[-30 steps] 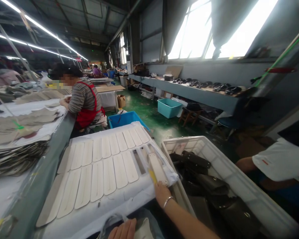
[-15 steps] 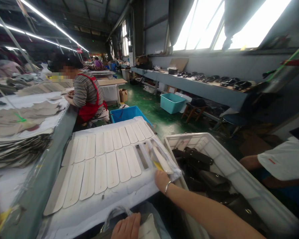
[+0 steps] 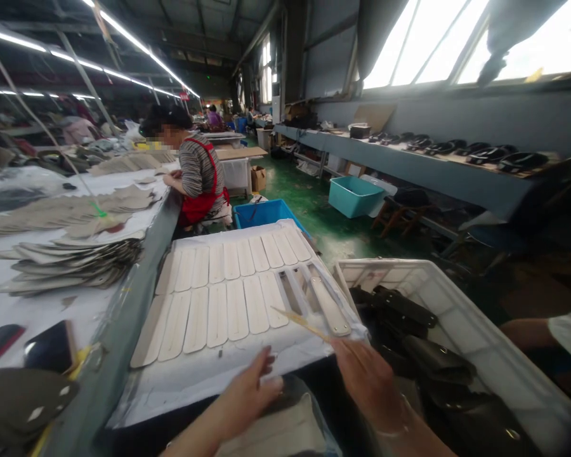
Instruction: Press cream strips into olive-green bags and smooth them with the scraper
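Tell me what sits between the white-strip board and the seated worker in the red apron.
A blue bin on the floor, between the board and the seated person; the head view shows it.

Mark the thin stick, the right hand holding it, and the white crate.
thin stick [image 3: 301, 322], head view, middle of its shaft.
right hand [image 3: 368, 377], head view, back of the hand.
white crate [image 3: 385, 273], head view, inner back wall.

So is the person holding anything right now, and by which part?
Yes. The right hand pinches a thin yellowish stick by its near end; its far tip points over the white strips. The left hand is open, holding nothing.
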Demonstrator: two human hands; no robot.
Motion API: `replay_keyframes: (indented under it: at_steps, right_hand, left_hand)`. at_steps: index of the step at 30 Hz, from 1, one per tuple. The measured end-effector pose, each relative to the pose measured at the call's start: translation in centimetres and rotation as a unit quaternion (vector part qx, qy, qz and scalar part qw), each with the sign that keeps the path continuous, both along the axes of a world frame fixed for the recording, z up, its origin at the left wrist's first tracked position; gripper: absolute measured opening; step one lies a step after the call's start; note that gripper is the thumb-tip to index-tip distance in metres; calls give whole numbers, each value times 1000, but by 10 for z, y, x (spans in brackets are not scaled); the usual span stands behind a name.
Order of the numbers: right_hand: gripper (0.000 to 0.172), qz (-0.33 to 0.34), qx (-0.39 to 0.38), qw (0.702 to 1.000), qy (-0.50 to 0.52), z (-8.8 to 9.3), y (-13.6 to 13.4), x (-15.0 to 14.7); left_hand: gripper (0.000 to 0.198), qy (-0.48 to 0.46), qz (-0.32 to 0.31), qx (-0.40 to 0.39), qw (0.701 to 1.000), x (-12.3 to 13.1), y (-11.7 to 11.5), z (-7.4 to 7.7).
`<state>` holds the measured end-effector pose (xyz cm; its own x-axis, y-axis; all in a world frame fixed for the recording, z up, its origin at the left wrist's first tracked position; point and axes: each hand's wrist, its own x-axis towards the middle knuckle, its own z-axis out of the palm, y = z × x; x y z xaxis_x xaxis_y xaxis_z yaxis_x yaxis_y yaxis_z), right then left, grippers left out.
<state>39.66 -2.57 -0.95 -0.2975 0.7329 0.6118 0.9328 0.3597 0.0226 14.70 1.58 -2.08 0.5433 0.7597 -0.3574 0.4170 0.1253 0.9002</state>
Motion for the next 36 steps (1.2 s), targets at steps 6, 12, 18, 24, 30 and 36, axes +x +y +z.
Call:
replay_keyframes:
  at_steps: [6, 12, 18, 24, 30, 36]
  right_hand:
    - [29, 141, -17, 990, 17, 22, -46, 13]
    - [31, -14, -160, 985, 67, 22, -31, 6]
    - [49, -146, -378, 887, 219, 6, 11, -21]
    - [52, -115, -467, 874, 67, -14, 13, -5]
    - [59, -17, -481, 875, -49, -28, 21, -25]
    - [57, 57, -450, 887, -85, -26, 33, -30]
  left_hand:
    - [51, -166, 111, -269, 942, 31, 42, 39]
    - [41, -152, 104, -82, 979, 74, 14, 28]
    - [29, -137, 83, -46, 986, 95, -8, 21]
    - [48, -61, 2, -212, 975, 40, 34, -8]
    - [63, -178, -22, -427, 886, 47, 34, -45]
    - [44, -182, -84, -321, 926, 40, 27, -36]
